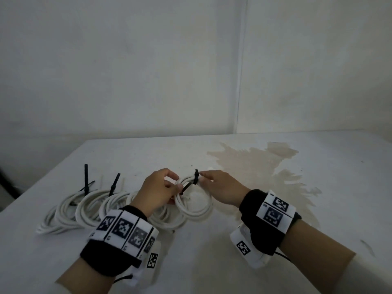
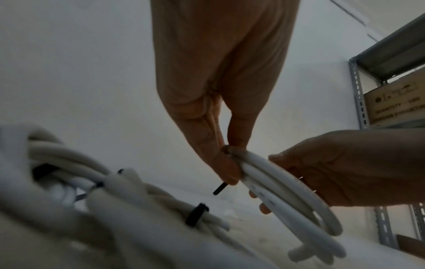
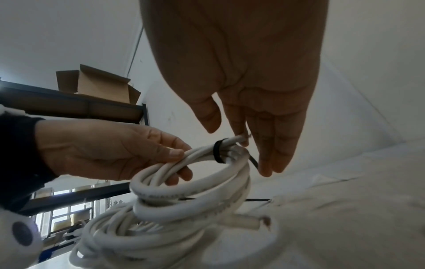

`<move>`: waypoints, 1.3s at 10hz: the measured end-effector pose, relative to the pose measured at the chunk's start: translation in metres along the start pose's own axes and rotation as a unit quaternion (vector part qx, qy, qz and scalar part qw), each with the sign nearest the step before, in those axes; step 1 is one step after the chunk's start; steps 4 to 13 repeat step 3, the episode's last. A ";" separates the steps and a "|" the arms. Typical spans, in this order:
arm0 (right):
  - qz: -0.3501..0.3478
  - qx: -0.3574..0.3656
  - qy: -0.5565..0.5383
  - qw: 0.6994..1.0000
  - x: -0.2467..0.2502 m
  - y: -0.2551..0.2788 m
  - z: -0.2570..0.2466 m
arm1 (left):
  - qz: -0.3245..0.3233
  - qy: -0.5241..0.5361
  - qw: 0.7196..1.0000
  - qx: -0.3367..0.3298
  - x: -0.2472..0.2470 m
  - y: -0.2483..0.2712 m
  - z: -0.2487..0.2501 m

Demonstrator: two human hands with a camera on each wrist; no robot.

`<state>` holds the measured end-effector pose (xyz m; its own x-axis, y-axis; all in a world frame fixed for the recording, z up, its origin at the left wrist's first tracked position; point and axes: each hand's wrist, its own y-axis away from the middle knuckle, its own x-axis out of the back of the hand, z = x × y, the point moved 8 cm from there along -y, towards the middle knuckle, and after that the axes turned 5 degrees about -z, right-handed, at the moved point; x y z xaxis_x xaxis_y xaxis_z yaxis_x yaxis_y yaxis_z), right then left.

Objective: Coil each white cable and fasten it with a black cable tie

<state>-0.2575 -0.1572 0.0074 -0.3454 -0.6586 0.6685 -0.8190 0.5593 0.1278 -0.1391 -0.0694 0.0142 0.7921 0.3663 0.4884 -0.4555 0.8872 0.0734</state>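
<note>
both hands are up over the middle of the desk [image 1: 275,209], working one white coil [image 1: 194,203] that's lifted just off the surface. left hand [image 1: 158,188] has thumb and fingers curled round the left side of the loops, and the loose tail of the black cable tie [image 1: 196,176] pokes out from under its thumb, so it looks to be pinching that too. right hand [image 1: 220,186] comes in from the right with fingers fairly straight, fingertips [image 3: 266,163] at the far side of the coil right by the band and touching the strap; whether it truly pinches the strap i can't tell. the tie is already wrapped round the strands on the coil's far side, so my read is the cinching step. to do it well: keep the strands bunched flat under the left thumb so none slips out of the band, pull the tail straight through the head, not at an angle, and snug it until the loops stop sliding. to the left on the desk lie the finished coils [image 1: 84,209], their tie tails standing up. one stray cable end [image 3: 248,221] sticks out low, worth tucking in.
</note>
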 end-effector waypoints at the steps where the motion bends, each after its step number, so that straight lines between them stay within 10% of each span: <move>1: -0.023 -0.026 0.020 0.999 -0.004 -0.002 0.005 | -0.014 -0.019 1.000 0.018 -0.004 -0.002 -0.012; 13: 0.003 -0.037 -0.008 0.999 0.005 0.002 0.009 | 0.006 -0.087 0.994 0.066 0.003 -0.006 -0.026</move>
